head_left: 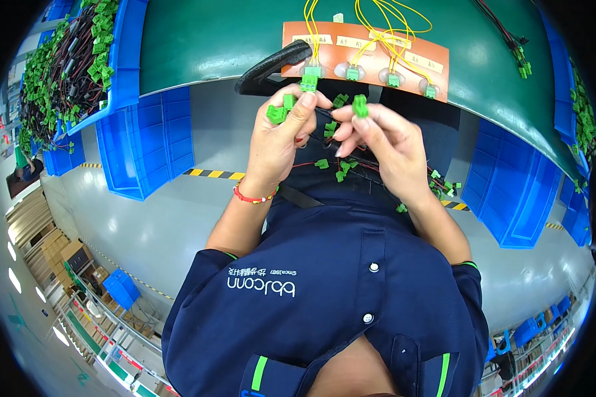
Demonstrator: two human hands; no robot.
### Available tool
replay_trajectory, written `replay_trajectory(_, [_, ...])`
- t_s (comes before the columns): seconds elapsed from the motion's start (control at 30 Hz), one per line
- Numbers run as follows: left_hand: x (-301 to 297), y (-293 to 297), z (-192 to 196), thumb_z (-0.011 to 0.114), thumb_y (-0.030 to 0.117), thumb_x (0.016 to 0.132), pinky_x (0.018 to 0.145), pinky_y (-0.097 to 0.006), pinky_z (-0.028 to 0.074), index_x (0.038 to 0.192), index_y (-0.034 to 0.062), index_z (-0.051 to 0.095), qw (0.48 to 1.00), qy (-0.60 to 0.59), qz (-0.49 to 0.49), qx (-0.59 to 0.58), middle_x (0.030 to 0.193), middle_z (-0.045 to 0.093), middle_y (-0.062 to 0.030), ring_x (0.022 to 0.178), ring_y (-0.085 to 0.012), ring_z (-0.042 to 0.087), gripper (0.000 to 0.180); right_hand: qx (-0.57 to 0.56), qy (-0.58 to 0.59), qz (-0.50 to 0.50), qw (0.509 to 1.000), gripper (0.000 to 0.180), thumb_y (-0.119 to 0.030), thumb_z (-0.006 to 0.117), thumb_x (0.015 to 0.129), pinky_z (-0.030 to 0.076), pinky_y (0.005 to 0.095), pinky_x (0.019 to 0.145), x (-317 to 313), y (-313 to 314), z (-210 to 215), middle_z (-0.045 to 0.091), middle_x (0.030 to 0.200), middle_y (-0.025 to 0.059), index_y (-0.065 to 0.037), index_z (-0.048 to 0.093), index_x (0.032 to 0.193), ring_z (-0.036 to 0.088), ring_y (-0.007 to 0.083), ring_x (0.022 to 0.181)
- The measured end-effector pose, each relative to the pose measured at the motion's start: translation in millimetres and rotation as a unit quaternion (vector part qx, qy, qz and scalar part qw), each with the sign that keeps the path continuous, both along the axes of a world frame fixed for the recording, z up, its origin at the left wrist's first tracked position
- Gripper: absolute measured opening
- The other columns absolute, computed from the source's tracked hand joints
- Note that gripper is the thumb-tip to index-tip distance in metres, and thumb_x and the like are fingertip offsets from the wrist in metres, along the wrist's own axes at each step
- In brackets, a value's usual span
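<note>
Between the thumb and forefinger of my left hand is a green terminal block connector, held right at a green socket on the edge of the orange board. Whether the two are joined I cannot tell. More green connectors stick out between the same hand's fingers. My right hand pinches another green connector just beside them. Three further green sockets sit along the board, with yellow wires running up from the sockets. Below my hands, dark wires with green connectors lie across my lap.
The board lies on a green table, beside a black curved strap-like piece. At left a blue bin is heaped with wired green connectors. Blue bins hang below the table edge on both sides. A few cables lie at right.
</note>
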State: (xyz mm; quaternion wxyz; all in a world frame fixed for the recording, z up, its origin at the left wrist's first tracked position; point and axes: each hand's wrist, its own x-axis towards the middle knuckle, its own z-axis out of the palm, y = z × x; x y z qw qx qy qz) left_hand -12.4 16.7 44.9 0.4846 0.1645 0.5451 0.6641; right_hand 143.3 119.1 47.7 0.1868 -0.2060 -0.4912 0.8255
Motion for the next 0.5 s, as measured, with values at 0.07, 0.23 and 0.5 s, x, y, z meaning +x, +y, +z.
replay_trajectory(0.07, [-3,-4,-1,0.054,0.024,0.104,0.046,-0.021,0.021,0.098,0.0002,0.063,0.999,-0.003,-0.035,-0.001,0.060,0.038,0.0071,0.052,-0.0012,0.028,0.026,-0.040,-0.011,-0.013,0.999,0.028,-0.019,0.054,0.104,0.055,0.0249,0.069,-4,6,-11,0.068,0.088,0.0078,0.005,0.065,0.115,0.066,0.0114,0.073])
replay_trajectory(0.23, [-4,-4,-2,0.054,0.024,0.104,0.047,-0.021,0.022,0.096,0.0012,0.063,0.999,-0.009,-0.050,-0.014,0.061,0.039,0.0065,0.052,-0.0015,0.028,0.025,-0.082,-0.020,-0.044,0.995,0.028,-0.022,0.057,0.103,0.054,0.0248,0.064,-13,4,-18,0.069,0.086,0.0084,0.003,0.066,0.111,0.066,0.0118,0.066])
replay_trajectory(0.5, [-3,6,-10,0.059,0.025,0.102,0.043,-0.021,0.023,0.095,0.0020,0.064,1.000,-0.006,0.012,-0.001,0.066,0.054,0.0036,0.048,-0.0008,0.033,0.024,-0.100,-0.031,-0.071,0.992,0.026,-0.022,0.060,0.100,0.052,0.0237,0.058,-21,-3,-15,0.070,0.081,0.0088,0.002,0.069,0.103,0.064,0.0112,0.060])
